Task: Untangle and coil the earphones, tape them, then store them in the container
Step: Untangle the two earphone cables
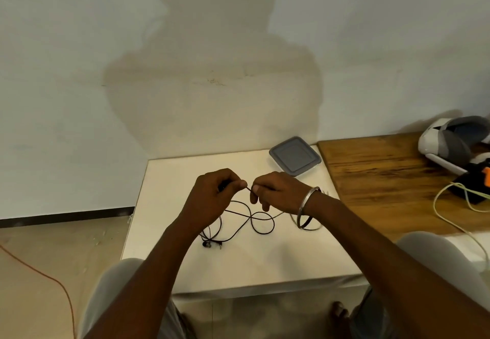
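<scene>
Looping across the middle of the white table (185,267), the black earphones (254,219) trail from your fingers down to an earbud end at about 7 o'clock of the tangle, where the cable bunches near the table's front half; a wider loop lies at 5 o'clock below your hands. You have your left hand (214,195) curled closed, thumb and forefinger pinched on a short stretch of the cable, and your right hand (275,193) pinches the same stretch just beside it, its other fingers bent loosely downward. A metal bangle (307,207) sits on your right wrist. At 1 o'clock from your hands, the container (294,156) rests on the table's far right corner with its grey lid on. A wooden table (384,179) adjoins at 3 o'clock, carrying a white and grey headset (450,142) and a pale cable (450,222). An orange cord (39,272) runs over the floor at 8 o'clock
</scene>
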